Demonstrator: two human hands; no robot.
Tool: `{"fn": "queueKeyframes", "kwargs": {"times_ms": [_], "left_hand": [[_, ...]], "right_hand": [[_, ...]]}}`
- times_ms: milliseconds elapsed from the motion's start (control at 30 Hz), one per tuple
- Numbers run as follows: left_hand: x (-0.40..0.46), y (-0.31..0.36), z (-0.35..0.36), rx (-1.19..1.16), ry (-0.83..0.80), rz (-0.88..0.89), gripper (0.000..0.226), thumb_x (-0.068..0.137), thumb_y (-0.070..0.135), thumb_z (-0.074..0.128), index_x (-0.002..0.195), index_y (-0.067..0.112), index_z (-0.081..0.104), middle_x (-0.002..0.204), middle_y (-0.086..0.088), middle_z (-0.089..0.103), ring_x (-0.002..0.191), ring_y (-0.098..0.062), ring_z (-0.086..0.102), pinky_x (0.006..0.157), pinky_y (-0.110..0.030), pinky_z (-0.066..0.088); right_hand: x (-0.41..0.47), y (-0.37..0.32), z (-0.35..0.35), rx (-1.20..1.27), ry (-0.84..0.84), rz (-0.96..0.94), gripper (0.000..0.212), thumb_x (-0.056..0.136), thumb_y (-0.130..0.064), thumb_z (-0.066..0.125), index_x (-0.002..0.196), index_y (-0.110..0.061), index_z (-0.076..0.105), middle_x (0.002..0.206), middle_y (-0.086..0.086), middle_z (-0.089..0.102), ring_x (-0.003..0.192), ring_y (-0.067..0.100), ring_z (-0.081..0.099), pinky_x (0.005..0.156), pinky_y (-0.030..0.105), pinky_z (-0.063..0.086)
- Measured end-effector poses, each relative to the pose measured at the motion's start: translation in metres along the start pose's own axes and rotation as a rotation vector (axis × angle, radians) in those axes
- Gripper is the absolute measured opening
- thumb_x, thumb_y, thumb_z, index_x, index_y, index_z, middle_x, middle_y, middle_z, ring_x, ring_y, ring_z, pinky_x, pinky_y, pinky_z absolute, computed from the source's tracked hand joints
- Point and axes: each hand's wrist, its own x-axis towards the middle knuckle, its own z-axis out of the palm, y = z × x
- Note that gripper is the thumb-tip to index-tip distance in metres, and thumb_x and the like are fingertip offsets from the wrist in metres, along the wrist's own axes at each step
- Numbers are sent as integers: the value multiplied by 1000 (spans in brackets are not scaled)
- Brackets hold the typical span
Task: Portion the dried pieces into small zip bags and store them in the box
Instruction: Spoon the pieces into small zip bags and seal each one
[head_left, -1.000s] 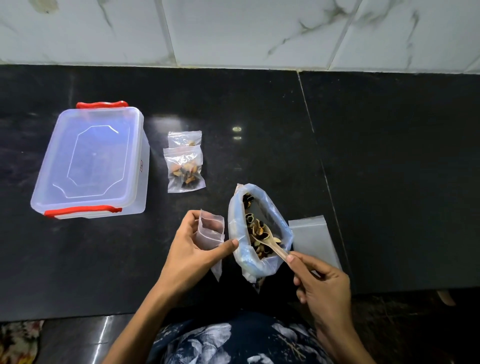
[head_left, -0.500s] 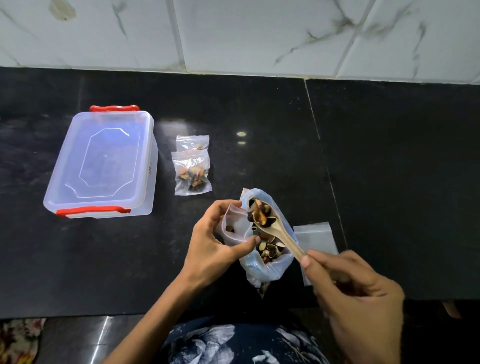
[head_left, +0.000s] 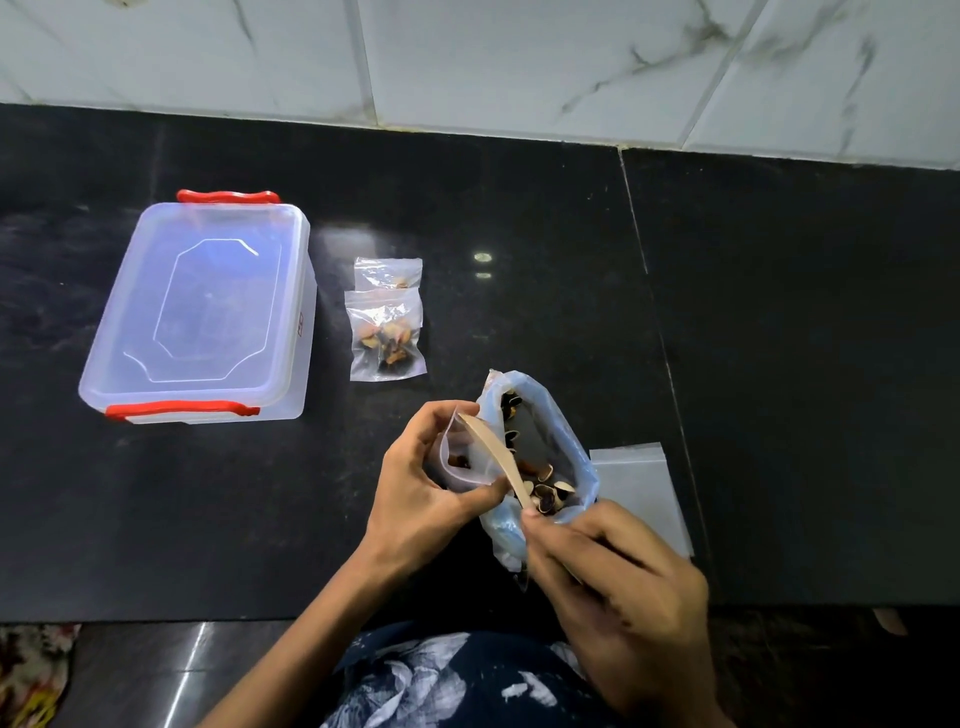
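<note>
Zip bag (head_left: 465, 457) pinched by left hand (head_left: 415, 488); right hand (head_left: 613, 582) grips spoon (head_left: 496, 457).

A black stone countertop (head_left: 779, 364) fills most of the view, polished enough to carry two small bright reflections of a light (head_left: 482, 257) near its middle. A thin seam (head_left: 652, 291) runs across the countertop from its back edge toward its front edge, right of the middle. Along the countertop's back edge rises a wall of white marble-patterned tiles (head_left: 519, 57) with grey veins and pale grout lines. Below the countertop's front edge, dark blue clothing with a white leaf print (head_left: 457, 680) shows at the bottom centre. At the countertop's lower left corner lies a scrap of floral fabric (head_left: 28, 675) in red, yellow and white, beside a glossy dark surface (head_left: 171, 670).
</note>
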Motion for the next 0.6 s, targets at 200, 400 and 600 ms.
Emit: {"fn": "queueKeyframes", "kwargs": {"times_ms": [200,400,600], "left_hand": [[1,2,-6,1,17,-25,51,61,10,85,105,18,59,95,4,69,85,-9,67,73,-14,51],[-2,-1,-13,54,-14,-212,38,67,13,84,98,18,63,87,9,72,74,-8,69,64,-19,54],[1,1,-15,148,-126,-472,26,75,29,78,91,18,61,80,2,73,72,-14,71,60,-29,54]], "right_hand": [[6,15,-17,262,264,458,24,72,-5,77,82,-27,71,73,-8,60,61,2,57,50,4,42],[-21,46,-6,-98,-40,333,22,73,-1,72,93,-9,71,70,-7,57,60,6,54,50,13,47],[-39,45,5,-203,-168,247,19,67,1,79,84,-3,73,66,-5,52,53,2,46,48,11,42]]}}
